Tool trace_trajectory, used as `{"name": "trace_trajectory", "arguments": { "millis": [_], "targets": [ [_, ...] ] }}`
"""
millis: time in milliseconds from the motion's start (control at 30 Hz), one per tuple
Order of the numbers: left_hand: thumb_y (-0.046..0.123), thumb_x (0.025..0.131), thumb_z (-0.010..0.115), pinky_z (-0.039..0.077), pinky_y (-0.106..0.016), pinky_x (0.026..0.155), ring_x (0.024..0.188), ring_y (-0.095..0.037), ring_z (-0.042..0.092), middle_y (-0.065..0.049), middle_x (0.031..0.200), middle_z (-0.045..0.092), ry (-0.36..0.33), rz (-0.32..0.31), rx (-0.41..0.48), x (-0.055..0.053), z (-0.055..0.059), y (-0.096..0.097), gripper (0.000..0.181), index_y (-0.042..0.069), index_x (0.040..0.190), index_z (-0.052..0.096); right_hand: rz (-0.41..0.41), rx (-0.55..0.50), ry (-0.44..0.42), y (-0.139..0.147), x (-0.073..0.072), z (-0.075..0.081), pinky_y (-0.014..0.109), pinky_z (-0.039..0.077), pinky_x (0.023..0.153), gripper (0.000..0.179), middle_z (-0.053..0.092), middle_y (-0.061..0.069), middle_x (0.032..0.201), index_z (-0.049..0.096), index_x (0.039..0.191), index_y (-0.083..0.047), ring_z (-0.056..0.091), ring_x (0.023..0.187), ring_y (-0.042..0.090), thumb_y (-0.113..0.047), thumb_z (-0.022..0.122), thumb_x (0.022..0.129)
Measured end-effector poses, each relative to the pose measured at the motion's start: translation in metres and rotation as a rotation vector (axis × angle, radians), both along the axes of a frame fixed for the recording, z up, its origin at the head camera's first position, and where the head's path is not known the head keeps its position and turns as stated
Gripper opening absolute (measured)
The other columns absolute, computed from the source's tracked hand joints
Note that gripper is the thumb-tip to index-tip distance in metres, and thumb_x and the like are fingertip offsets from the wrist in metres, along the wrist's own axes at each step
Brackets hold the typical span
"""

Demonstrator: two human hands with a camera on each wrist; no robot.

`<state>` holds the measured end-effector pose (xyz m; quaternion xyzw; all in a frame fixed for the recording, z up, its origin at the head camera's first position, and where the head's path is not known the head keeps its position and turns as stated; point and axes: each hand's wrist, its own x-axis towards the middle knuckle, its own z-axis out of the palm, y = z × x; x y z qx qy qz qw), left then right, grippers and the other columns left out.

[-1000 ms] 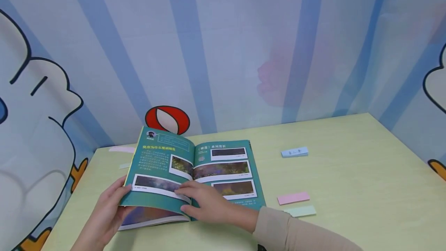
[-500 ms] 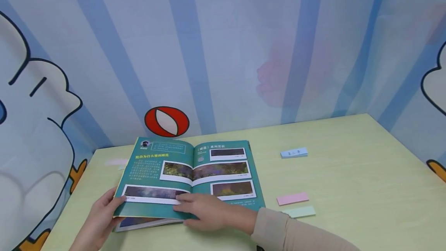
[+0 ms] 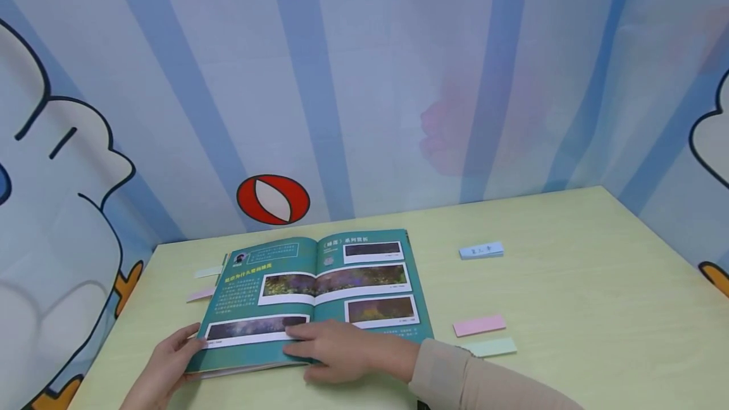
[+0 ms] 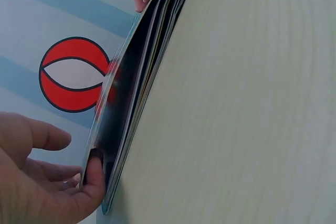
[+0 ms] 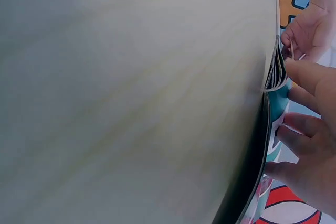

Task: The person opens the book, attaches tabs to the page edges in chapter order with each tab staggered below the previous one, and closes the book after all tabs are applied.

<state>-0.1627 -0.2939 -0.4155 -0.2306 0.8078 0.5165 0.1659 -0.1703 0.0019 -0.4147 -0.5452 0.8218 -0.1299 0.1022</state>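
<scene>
An open book point(image 3: 262, 305) with teal pages, printed text and painting pictures lies on the pale table. My left hand point(image 3: 165, 362) grips the lower left edge of its left-hand pages, thumb on top. In the left wrist view, a finger of the left hand point(image 4: 44, 177) hooks under the page edge, with a dark gap between leaves. My right hand point(image 3: 344, 350) rests on the lower middle of the spread, near the fold, fingers extended. In the right wrist view, the right hand's point(image 5: 317, 124) fingertips touch the pages. A pale green tab point(image 3: 209, 272) and a pink tab point(image 3: 202, 295) stick out at the book's left.
Right of the book lie a blue slip point(image 3: 481, 250) with handwriting, a pink strip point(image 3: 479, 325) and a pale green strip point(image 3: 492, 347). The table point(image 3: 581, 271) ends at a striped cartoon backdrop point(image 3: 387, 81) behind and at both sides.
The left hand has lowered the raised left pages, down and toward the near side, so they lie flatter. The pink tab now shows below the green one. The right hand shifted slightly nearer.
</scene>
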Motion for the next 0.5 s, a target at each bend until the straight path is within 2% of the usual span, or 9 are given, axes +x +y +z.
{"name": "trace_trajectory", "arguments": {
  "millis": [167, 267, 400, 500],
  "targets": [
    [0.018, 0.100, 0.038, 0.045, -0.047, 0.092, 0.121, -0.044, 0.029, -0.036, 0.141, 0.019, -0.006, -0.004, -0.050, -0.0009, -0.0032, 0.0005, 0.058, -0.011, 0.143, 0.013, -0.012, 0.052, -0.051, 0.0019, -0.0004, -0.0016, 0.036, 0.029, 0.107, 0.056, 0.022, 0.000, 0.153, 0.032, 0.146, -0.019, 0.017, 0.139, 0.009, -0.036, 0.050, 0.096],
    [0.019, 0.100, 0.038, 0.034, -0.055, 0.099, 0.126, -0.046, 0.025, -0.036, 0.141, 0.020, -0.008, -0.018, -0.110, -0.0016, -0.0040, 0.0012, 0.057, -0.011, 0.143, 0.014, -0.009, 0.070, -0.061, 0.0025, -0.0011, -0.0031, 0.037, 0.027, 0.108, 0.058, 0.020, -0.001, 0.154, 0.029, 0.147, -0.021, 0.014, 0.140, 0.008, -0.037, 0.049, 0.096],
    [0.021, 0.099, 0.038, 0.026, -0.059, 0.102, 0.126, -0.048, 0.025, -0.036, 0.138, 0.025, 0.004, -0.079, -0.253, -0.0015, -0.0039, 0.0034, 0.057, -0.011, 0.142, 0.018, -0.002, 0.088, -0.077, 0.0032, -0.0016, -0.0042, 0.037, 0.024, 0.110, 0.060, 0.017, -0.001, 0.155, 0.026, 0.148, -0.021, 0.010, 0.141, 0.009, -0.038, 0.049, 0.095],
    [0.021, 0.098, 0.040, 0.032, -0.059, 0.098, 0.120, -0.049, 0.033, -0.037, 0.131, 0.032, 0.037, -0.159, -0.408, 0.0000, -0.0023, 0.0069, 0.057, -0.014, 0.139, 0.023, 0.003, 0.109, -0.091, 0.0038, -0.0020, -0.0040, 0.040, 0.022, 0.110, 0.062, 0.013, -0.002, 0.155, 0.022, 0.149, -0.022, 0.007, 0.141, 0.011, -0.039, 0.049, 0.095]
  ]
}}
